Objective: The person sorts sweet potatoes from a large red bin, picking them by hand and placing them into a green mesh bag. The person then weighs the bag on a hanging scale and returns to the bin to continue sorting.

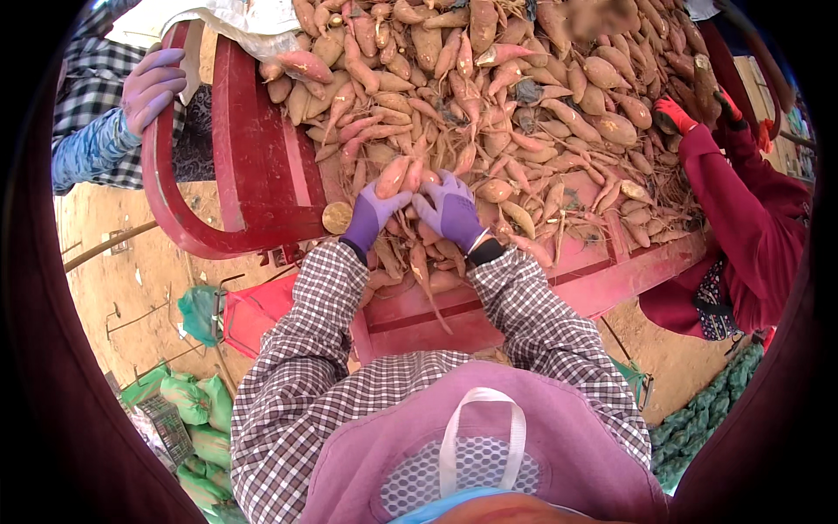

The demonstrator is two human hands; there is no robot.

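Note:
A large heap of pink and tan sweet potatoes (458,79) covers the bed of a red metal vehicle (576,286). My left hand (375,214), in a purple glove, is closed on a pink sweet potato (393,175) at the middle of the near edge. My right hand (447,214), in a matching glove, has its fingers curled around more pink sweet potatoes (417,175) just beside it. Smaller roots and a long, thin-tailed one hang or lie below my hands, between my checked sleeves.
A co-worker's lilac-gloved hand (157,92) holds the red rail (188,210) at left. At right, another co-worker in maroon (720,192) reaches into the heap with red gloves. Green sacks (196,410) sit at lower left, dark green mesh bags (698,419) at lower right.

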